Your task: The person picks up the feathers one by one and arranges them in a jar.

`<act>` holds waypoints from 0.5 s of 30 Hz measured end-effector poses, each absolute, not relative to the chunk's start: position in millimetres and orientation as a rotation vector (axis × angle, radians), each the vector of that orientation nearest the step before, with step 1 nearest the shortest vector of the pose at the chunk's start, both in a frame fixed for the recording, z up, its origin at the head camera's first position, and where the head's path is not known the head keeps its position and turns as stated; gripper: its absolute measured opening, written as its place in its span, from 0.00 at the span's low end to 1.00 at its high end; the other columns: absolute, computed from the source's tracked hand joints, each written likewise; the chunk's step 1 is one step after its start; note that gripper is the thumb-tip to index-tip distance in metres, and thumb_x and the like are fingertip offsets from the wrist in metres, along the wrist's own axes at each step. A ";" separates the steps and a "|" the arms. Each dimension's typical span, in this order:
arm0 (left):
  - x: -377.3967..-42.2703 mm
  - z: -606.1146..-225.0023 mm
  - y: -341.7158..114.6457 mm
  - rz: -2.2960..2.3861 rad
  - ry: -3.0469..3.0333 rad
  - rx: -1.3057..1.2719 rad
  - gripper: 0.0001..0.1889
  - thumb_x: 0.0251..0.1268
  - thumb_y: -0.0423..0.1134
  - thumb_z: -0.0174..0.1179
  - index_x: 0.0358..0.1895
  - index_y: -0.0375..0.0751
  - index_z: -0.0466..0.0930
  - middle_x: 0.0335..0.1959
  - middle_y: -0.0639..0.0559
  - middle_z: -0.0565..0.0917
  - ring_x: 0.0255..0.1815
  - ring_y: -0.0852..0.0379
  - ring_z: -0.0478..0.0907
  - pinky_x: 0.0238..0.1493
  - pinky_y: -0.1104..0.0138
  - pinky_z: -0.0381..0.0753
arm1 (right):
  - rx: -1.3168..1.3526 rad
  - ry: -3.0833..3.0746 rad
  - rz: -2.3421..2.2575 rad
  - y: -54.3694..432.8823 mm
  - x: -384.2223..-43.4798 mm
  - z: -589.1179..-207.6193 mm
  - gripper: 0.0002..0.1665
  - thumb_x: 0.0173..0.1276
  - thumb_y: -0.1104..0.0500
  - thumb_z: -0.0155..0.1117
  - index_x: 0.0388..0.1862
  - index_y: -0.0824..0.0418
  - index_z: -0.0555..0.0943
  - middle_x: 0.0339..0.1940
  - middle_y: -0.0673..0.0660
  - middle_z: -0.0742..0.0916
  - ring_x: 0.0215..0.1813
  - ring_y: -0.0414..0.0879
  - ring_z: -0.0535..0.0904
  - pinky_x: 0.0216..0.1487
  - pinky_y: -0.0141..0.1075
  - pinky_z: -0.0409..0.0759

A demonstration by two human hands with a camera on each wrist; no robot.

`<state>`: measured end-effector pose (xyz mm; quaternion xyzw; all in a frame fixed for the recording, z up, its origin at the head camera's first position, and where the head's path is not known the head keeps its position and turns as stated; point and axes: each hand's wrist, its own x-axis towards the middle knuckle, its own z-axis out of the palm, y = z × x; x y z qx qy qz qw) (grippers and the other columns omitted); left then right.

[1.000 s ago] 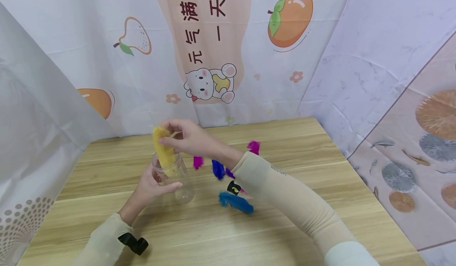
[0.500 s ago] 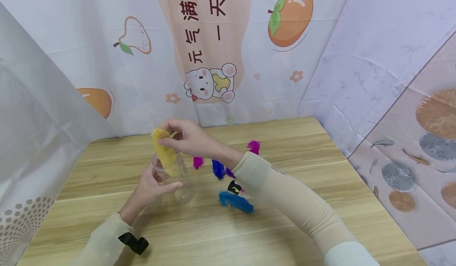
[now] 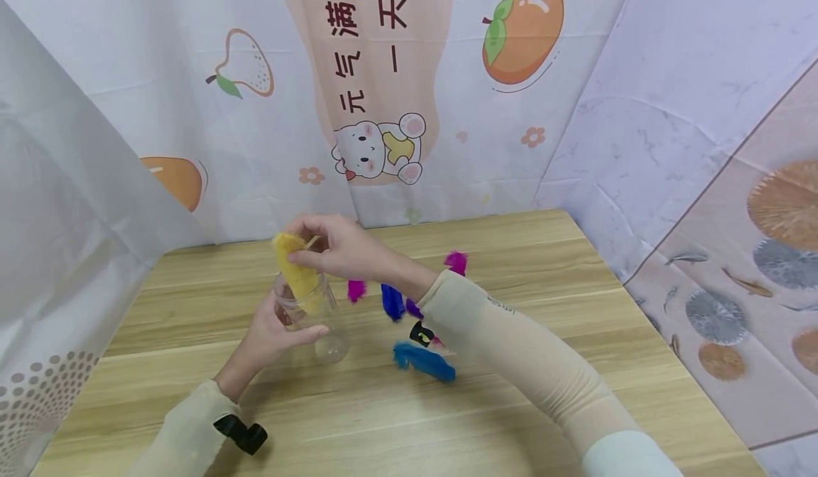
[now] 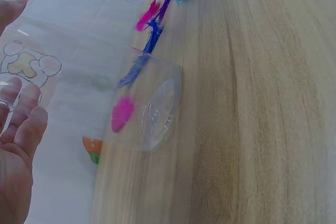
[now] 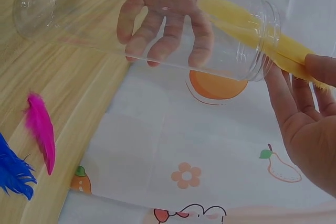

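Observation:
My left hand [image 3: 277, 328] grips a clear plastic jar [image 3: 331, 331] from its left side, thumb across the front. The jar is tilted, its mouth toward the upper left. In the right wrist view the fingers curve round the jar's wall [image 5: 94, 24]. Over the mouth, my right hand [image 3: 335, 246] pinches a yellow feather [image 3: 295, 271] between thumb and fingers. The feather's lower part is inside the jar's neck, and its fluffy end sticks out above the rim. Seen from the left wrist, the jar's bottom [image 4: 160, 108] is close over the table.
On the wooden table [image 3: 358, 420] lie a blue feather [image 3: 393, 302], a magenta feather [image 3: 356, 290], another magenta feather [image 3: 456, 262] and a turquoise feather [image 3: 424, 361]. A small black piece [image 3: 421, 333] with a yellow mark lies beside the turquoise one. A printed curtain [image 3: 255, 143] hangs behind.
The yellow feather has slid slightly lower into the jar's mouth, the right hand still pinching it. The left hand and jar stay about where they were.

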<state>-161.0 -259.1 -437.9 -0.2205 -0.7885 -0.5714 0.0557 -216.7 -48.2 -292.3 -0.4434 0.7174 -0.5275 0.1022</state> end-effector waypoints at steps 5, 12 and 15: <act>-160.8 -437.6 -258.5 -1.751 -2.390 -0.673 0.46 0.50 0.24 0.76 0.72 0.44 0.62 0.63 0.47 0.77 0.61 0.57 0.78 0.58 0.66 0.79 | -1.312 2.139 -1.545 -49.7 -217.0 -294.7 0.14 0.71 0.69 0.65 0.54 0.67 0.79 0.44 0.57 0.86 0.43 0.43 0.82 0.45 0.31 0.84; -161.9 -438.2 -259.1 -1.743 -2.391 -0.686 0.47 0.50 0.24 0.77 0.74 0.46 0.61 0.64 0.49 0.77 0.62 0.56 0.77 0.58 0.68 0.78 | -1.335 2.169 -1.489 -50.8 -216.3 -295.0 0.19 0.70 0.71 0.66 0.58 0.68 0.76 0.44 0.59 0.85 0.40 0.43 0.84 0.45 0.29 0.83; -162.1 -438.2 -258.9 -1.759 -2.392 -0.673 0.47 0.50 0.23 0.76 0.74 0.46 0.61 0.63 0.48 0.77 0.61 0.56 0.78 0.56 0.66 0.80 | -1.325 2.183 -1.474 -50.9 -216.2 -295.7 0.20 0.70 0.71 0.65 0.59 0.67 0.76 0.45 0.58 0.85 0.41 0.43 0.84 0.46 0.28 0.83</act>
